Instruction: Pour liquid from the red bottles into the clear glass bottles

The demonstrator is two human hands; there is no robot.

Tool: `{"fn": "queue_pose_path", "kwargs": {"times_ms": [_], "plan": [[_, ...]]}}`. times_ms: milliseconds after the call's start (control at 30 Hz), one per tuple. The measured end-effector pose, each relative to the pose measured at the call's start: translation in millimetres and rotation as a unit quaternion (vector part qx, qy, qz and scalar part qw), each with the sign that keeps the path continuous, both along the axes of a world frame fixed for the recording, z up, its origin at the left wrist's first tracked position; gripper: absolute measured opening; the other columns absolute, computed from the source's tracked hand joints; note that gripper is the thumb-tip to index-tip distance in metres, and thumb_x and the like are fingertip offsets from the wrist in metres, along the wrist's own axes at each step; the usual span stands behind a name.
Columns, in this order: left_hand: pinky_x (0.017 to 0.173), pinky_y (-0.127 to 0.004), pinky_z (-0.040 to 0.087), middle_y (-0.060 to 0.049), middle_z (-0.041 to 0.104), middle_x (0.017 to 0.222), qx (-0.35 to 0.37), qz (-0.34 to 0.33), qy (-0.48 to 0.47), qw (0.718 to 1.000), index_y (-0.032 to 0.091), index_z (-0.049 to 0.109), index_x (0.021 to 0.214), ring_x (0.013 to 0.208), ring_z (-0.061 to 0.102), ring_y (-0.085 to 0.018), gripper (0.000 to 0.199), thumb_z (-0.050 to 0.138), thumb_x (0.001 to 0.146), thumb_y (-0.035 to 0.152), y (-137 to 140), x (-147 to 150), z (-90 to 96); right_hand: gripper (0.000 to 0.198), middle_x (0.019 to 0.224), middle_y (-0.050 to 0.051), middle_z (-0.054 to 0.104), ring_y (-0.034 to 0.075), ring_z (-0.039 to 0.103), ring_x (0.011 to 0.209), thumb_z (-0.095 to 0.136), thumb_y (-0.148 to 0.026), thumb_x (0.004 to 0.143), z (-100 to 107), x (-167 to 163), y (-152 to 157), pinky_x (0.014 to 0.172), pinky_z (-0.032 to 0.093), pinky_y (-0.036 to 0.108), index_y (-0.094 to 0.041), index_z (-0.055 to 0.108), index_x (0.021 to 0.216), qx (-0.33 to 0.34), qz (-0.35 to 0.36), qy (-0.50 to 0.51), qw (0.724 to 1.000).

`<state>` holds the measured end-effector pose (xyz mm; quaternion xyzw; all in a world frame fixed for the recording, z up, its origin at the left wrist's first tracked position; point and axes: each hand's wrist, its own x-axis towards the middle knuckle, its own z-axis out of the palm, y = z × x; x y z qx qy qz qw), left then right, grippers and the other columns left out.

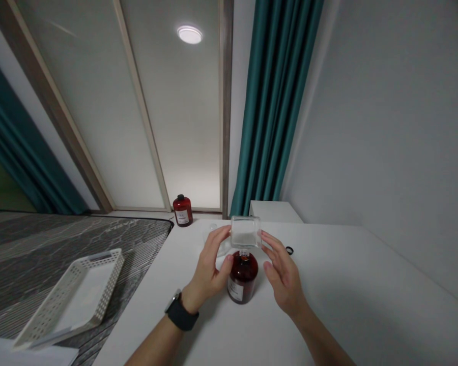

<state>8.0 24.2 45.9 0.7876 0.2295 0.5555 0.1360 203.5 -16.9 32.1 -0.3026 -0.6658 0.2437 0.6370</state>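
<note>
A clear glass cup (246,233) lies on its side in the air between my two hands. The fingertips of my left hand (211,267) press one end of it, and those of my right hand (284,274) the other. Just below stands an upright dark red bottle (242,274) with a white label; its neck shows no cap. Behind my left fingers is another clear glass object (212,229), mostly hidden, so its kind is unclear. A small black ring (289,250) rests on the table beyond my right hand.
A second red bottle (182,211) with a black cap stands near the far left corner of the white table (351,295). To the left, a white perforated basket (110,272) sits on a grey patterned surface (30,254). A white box-like piece (275,211) adjoins the back edge.
</note>
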Motion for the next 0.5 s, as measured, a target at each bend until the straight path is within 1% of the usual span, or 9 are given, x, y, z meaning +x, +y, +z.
{"fn": "queue_pose_path", "kwargs": {"times_ms": [267, 500], "plan": [[0.106, -0.052, 0.044, -0.015, 0.049, 0.138, 0.0, 0.006, 0.011, 1.0, 0.022, 0.041, 0.147, 0.127, 0.049, -0.03, 0.048, 0.043, 0.099, 0.026, -1.0, -1.5, 0.7, 0.04, 0.148, 0.01, 0.05, 0.026, 0.047, 0.139, 0.049, -0.025, 0.101, 0.4, -0.1, -0.3, 0.113, 0.045, 0.046, -0.03, 0.051, 0.141, 0.007, 0.002, -0.001, 1.0], [0.105, -0.051, 0.044, -0.016, 0.049, 0.138, 0.008, 0.003, 0.009, 1.0, 0.02, 0.042, 0.146, 0.127, 0.049, -0.03, 0.048, 0.044, 0.099, 0.029, -1.1, -2.5, 1.4, 0.041, 0.152, 0.01, 0.048, 0.029, 0.044, 0.142, 0.049, -0.025, 0.101, -0.6, 1.0, -1.0, 0.114, 0.044, 0.049, -0.029, 0.052, 0.141, 0.007, 0.009, 0.002, 1.0]]}}
